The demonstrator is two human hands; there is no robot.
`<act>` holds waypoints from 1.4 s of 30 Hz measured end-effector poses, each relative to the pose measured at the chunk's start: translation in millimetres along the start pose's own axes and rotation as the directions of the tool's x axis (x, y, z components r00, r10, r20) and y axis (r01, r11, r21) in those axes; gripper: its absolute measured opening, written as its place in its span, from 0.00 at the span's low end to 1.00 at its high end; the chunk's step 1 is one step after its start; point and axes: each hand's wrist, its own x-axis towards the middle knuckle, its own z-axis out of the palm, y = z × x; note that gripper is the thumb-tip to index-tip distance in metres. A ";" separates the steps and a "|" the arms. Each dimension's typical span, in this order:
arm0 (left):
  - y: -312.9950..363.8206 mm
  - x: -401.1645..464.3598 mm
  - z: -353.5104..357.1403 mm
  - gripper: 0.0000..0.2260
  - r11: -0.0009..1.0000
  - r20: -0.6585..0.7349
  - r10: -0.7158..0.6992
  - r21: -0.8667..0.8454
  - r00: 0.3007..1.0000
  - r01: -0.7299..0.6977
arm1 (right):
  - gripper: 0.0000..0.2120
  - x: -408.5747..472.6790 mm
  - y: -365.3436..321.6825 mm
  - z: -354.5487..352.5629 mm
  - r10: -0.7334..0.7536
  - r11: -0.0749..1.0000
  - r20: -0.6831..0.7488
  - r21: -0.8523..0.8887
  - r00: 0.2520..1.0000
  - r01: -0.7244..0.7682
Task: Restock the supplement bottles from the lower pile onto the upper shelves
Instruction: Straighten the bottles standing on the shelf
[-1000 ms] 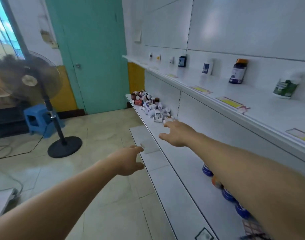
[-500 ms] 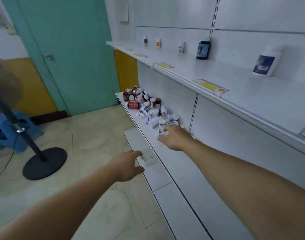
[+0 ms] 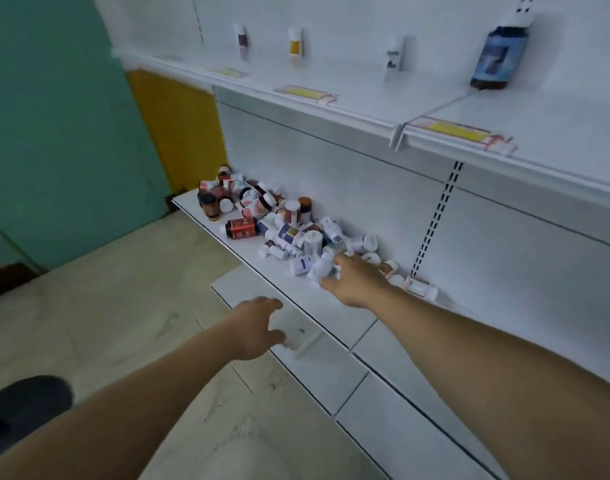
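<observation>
I note my right hand [image 3: 353, 280] at the near edge of the pile of supplement bottles [image 3: 279, 226] on the lower shelf [image 3: 296, 292], fingers curling onto a small white bottle [image 3: 320, 269]; whether the grip is closed I cannot tell. My left hand [image 3: 258, 325] hangs loosely curled and holds nothing, above a small white tray [image 3: 301, 336] at the shelf's front edge. Risk, in my judgement: the bottles lie heaped and on their sides, so lifting one may roll neighbours off the open front lip to the floor. The upper shelf [image 3: 383, 95] holds only a few upright bottles, including a dark bottle [image 3: 497, 57]; a hasty placement could topple them.
</observation>
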 end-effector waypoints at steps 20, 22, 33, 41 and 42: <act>-130.1 290.6 -66.6 0.28 0.943 0.158 0.267 0.162 0.951 -0.292 | 0.27 194.5 -24.9 73.7 0.308 0.936 0.014 0.172 0.951 -0.306; -131.5 314.1 -64.6 0.28 0.931 0.172 0.297 0.167 0.939 -0.324 | 0.28 199.1 -27.1 84.5 0.352 0.924 0.039 0.146 0.935 -0.354; -135.9 411.7 -22.9 0.33 0.756 0.169 0.526 0.357 0.834 -0.549 | 0.46 223.0 -40.9 153.3 0.437 0.889 -0.107 -0.095 0.893 -0.447; -140.0 427.3 -4.9 0.26 0.738 0.021 0.601 0.368 0.799 -0.566 | 0.36 224.6 -36.3 175.8 0.386 0.862 -0.161 -0.288 0.909 -0.417; -141.1 427.0 -5.1 0.25 0.746 0.000 0.611 0.335 0.792 -0.575 | 0.34 221.9 -36.2 175.1 0.366 0.872 -0.168 -0.283 0.915 -0.400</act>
